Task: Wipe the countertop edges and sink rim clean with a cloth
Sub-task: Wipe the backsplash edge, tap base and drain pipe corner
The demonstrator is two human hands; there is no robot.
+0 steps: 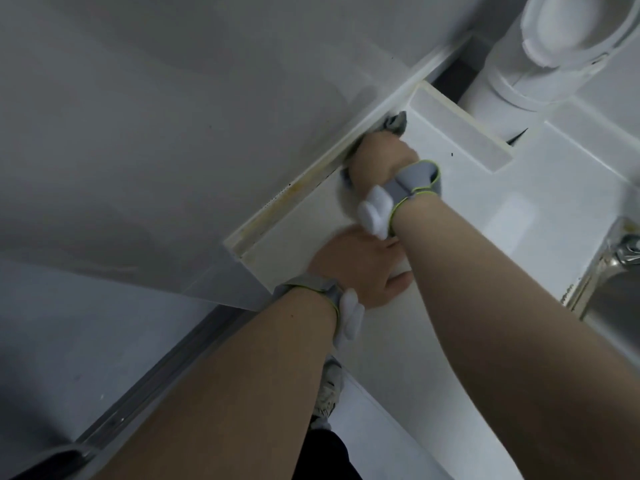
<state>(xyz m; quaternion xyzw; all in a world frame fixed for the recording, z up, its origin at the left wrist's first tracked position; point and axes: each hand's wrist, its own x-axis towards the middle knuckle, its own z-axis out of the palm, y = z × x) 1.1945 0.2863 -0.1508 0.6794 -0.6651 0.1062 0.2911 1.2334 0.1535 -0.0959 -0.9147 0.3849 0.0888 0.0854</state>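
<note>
Along countertop edge by wall, right hand gripping cloth, left hand flat, fingers relaxed

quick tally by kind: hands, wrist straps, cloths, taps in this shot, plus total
bare hands: 2 (left hand, right hand)
grey wrist straps with lime edging: 2 (left, right)
dark grey cloths: 1 (crumpled cloth at the wall joint)
metal taps: 1 (tap, right edge)
total: 6
</note>
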